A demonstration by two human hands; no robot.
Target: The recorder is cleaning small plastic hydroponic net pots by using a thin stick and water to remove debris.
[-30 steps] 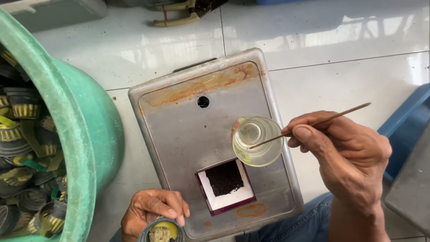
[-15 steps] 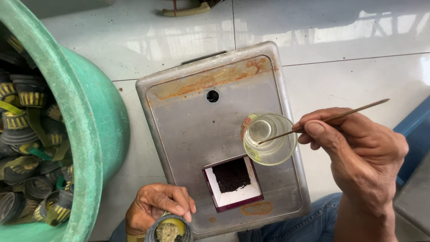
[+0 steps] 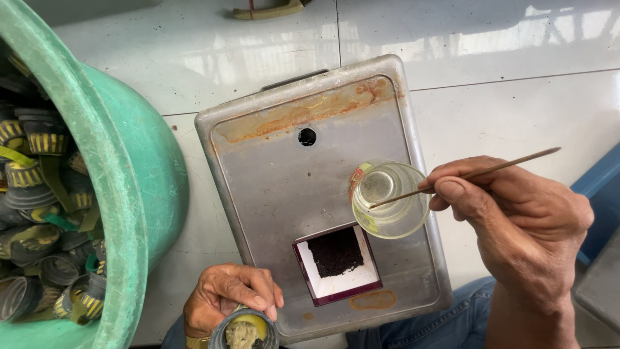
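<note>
Stick [image 3: 465,176] in the right hand [image 3: 516,226], pinched between thumb and fingers, its thin tip dipping into the cup [image 3: 389,199]. That cup is clear plastic, sitting on the right side of the tray [image 3: 284,194], right at the edge, with only a little pale residue at the bottom. The stick's far end pokes out up and to the right, over the floor [image 3: 504,97].

Down low, the left hand [image 3: 226,298] is curled around a cap [image 3: 244,331], a dark round piece with a yellow rim and some yellowish paste inside. Fingers wrap over its top edge, thumb side tucked beneath; the cap sits at the frame's bottom edge, just off the tray's front-left corner.

Between the two hands, a small square dish [image 3: 337,264] with a maroon border rests on the tray, white inside, with a heap of black powder at its upper part. The tray itself is grey metal, rust-stained along the top, with a round hole near the top centre.

At left, a big green tub [image 3: 123,194] holds a pile of similar dark caps [image 3: 39,194] with yellow ribbing. Blue jeans [image 3: 413,326] show below the tray.
</note>
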